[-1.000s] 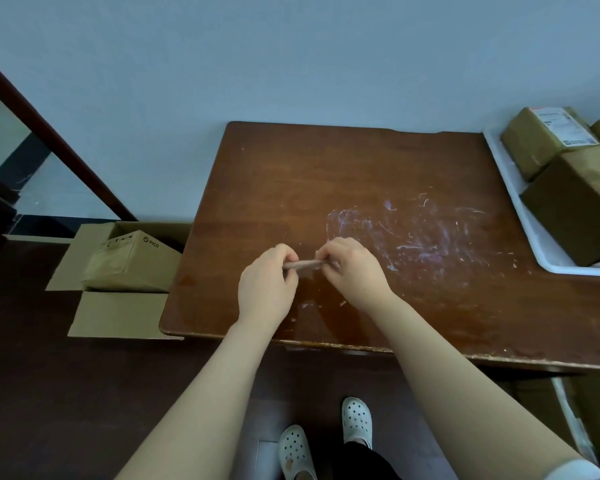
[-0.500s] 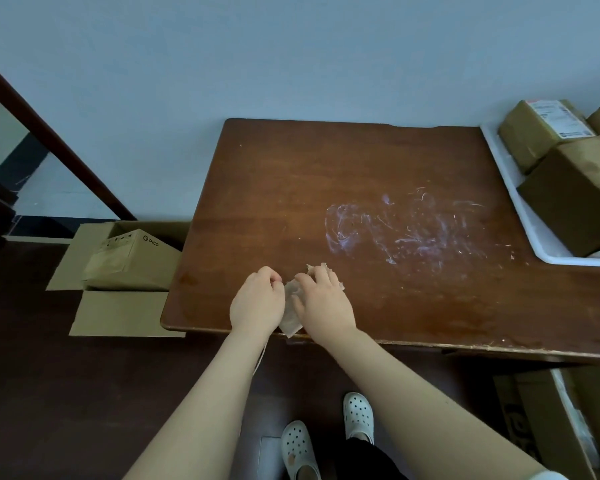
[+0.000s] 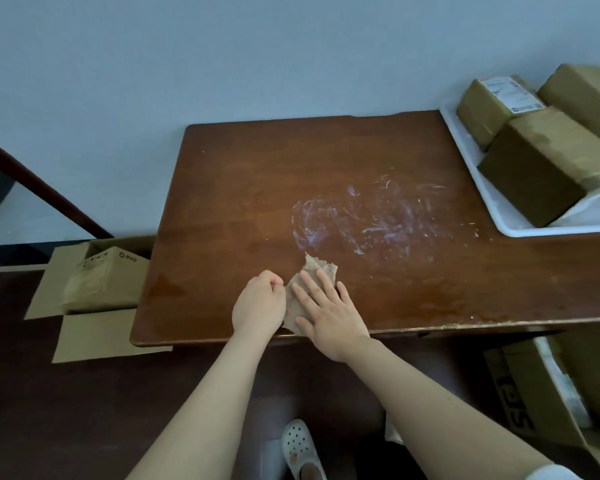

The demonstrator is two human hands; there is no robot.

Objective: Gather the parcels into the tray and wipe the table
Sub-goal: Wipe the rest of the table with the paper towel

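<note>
A beige wiping cloth [image 3: 321, 270] lies flat near the front edge of the brown wooden table [image 3: 257, 188]. My right hand [image 3: 326, 310] presses on the cloth with straight, spread fingers. My left hand [image 3: 258, 303] is beside it with curled fingers, pinching the cloth's left edge. A patch of white smears [image 3: 368, 216] marks the table just beyond the cloth. At the right, a white tray [image 3: 475, 181] holds three brown parcels [image 3: 534, 168].
An open cardboard box [image 3: 101, 278] stands on the floor left of the table. Another carton [image 3: 534, 393] sits on the floor at the lower right. A wall runs behind the table. My white shoe [image 3: 300, 448] shows below.
The cloth was held bunched between both hands above the table; now it lies spread near the front edge, with my right hand flattened on it.
</note>
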